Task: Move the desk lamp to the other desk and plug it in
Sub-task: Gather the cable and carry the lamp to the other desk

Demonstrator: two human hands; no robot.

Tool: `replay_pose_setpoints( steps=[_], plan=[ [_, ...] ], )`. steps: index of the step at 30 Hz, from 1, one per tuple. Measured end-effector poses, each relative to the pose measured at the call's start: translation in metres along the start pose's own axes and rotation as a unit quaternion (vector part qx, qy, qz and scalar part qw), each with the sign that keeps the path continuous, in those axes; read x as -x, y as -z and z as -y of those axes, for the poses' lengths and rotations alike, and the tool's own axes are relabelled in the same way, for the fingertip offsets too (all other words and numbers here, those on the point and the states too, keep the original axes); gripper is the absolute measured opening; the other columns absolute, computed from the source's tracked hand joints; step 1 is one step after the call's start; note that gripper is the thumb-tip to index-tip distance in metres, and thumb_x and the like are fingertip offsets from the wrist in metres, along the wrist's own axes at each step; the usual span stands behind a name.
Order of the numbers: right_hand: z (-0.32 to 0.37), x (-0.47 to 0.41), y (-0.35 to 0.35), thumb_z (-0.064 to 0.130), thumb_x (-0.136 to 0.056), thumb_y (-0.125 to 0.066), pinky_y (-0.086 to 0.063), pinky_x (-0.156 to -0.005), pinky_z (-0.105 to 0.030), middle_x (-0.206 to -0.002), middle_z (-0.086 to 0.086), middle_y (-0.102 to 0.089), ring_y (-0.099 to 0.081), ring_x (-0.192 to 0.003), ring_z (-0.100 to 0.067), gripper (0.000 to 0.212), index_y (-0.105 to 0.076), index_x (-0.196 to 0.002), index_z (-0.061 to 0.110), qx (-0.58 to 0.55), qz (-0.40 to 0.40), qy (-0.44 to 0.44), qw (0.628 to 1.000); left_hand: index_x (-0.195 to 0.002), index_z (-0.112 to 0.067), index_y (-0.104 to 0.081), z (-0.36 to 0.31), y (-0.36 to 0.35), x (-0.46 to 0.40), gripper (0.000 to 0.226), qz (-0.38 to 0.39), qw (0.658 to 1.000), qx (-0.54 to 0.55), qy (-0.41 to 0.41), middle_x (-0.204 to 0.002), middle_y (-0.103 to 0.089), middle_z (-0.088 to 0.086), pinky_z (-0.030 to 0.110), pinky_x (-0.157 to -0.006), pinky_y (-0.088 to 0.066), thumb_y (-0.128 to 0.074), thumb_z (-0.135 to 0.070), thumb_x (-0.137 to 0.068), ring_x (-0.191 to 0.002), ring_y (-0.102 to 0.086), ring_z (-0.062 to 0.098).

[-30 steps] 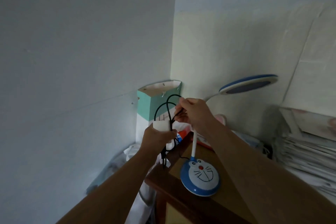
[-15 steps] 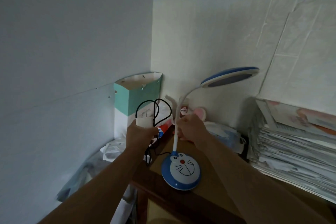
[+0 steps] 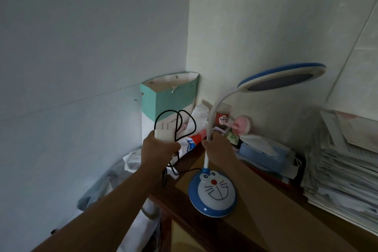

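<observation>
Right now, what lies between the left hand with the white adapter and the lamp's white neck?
In the head view, between left hand and neck: black cable loops and, behind, a crumpled white plastic bag.

Both bare forearms reach forward from the bottom edge, converging slightly. Left hand (image 3: 158, 149) is raised, fist closed around a white adapter (image 3: 163, 134) and looped cable (image 3: 180, 122), knuckles toward camera. Right hand (image 3: 217, 146) sits just right of it at similar height, fingers wrapped around the lamp neck (image 3: 210, 125), thumb side up.
</observation>
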State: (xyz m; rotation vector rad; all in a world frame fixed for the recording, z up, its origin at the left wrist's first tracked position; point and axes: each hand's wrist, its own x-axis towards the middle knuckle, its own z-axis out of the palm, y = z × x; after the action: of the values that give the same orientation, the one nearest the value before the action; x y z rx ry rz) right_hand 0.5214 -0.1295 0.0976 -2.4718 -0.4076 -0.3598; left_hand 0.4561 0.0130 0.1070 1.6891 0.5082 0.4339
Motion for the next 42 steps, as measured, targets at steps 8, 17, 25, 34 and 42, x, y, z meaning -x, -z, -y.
replay_pose_setpoints(
  steps=[8,17,25,34,42],
  plan=[
    [-0.011,-0.015,-0.017,0.02,-0.099,-0.037,-0.041,-0.072,-0.025,-0.103,-0.015,-0.063,-0.061,-0.103,-0.029,0.029,-0.052,-0.113,0.0,0.055,0.053,-0.059,0.995,-0.107,-0.001,-0.057,-0.002,-0.002,0.005,0.046,-0.035,0.999,-0.002,0.014,-0.093,-0.066,0.022,0.033,-0.061,-0.053,-0.072,-0.002,-0.063,-0.085,-0.069,0.038],
    [-0.012,-0.012,-0.017,0.01,-0.095,-0.039,-0.045,-0.078,-0.035,-0.112,-0.022,-0.061,-0.059,-0.103,-0.036,0.023,-0.052,-0.111,-0.001,0.014,0.055,-0.065,0.996,-0.108,-0.002,-0.057,-0.002,-0.002,0.027,0.048,-0.073,0.997,0.0,0.027,-0.098,-0.066,0.024,0.044,-0.076,-0.057,-0.073,-0.004,-0.062,-0.092,-0.067,0.039],
    [-0.012,0.013,0.01,0.013,-0.096,-0.045,-0.052,-0.086,-0.033,-0.111,-0.019,-0.064,-0.063,-0.102,-0.03,0.024,-0.055,-0.11,-0.003,-0.001,0.012,-0.06,0.998,-0.111,-0.001,-0.057,-0.006,-0.003,0.049,0.053,-0.046,0.999,0.023,0.015,-0.098,-0.067,0.024,0.041,-0.072,-0.055,-0.073,-0.003,-0.061,-0.09,-0.067,0.039],
    [0.001,0.059,0.059,0.014,-0.096,-0.047,-0.047,-0.07,-0.019,-0.11,-0.015,-0.064,-0.066,-0.092,-0.023,0.024,-0.051,-0.116,0.001,0.041,-0.054,-0.097,0.993,-0.094,-0.016,-0.053,-0.022,-0.005,0.072,0.04,0.028,0.998,0.029,-0.037,-0.07,-0.058,0.0,0.028,-0.053,-0.055,-0.076,-0.008,-0.063,-0.06,-0.057,0.015],
    [0.022,0.12,0.101,0.011,-0.096,-0.041,-0.051,-0.078,-0.032,-0.111,-0.019,-0.063,-0.064,-0.099,-0.029,0.025,-0.055,-0.111,-0.003,0.13,-0.065,-0.159,0.977,-0.098,-0.005,-0.059,-0.032,0.002,0.102,0.039,0.148,0.986,0.059,-0.056,-0.074,-0.061,0.016,0.032,-0.053,-0.047,-0.076,-0.005,-0.063,-0.056,-0.055,0.025]
  ],
)
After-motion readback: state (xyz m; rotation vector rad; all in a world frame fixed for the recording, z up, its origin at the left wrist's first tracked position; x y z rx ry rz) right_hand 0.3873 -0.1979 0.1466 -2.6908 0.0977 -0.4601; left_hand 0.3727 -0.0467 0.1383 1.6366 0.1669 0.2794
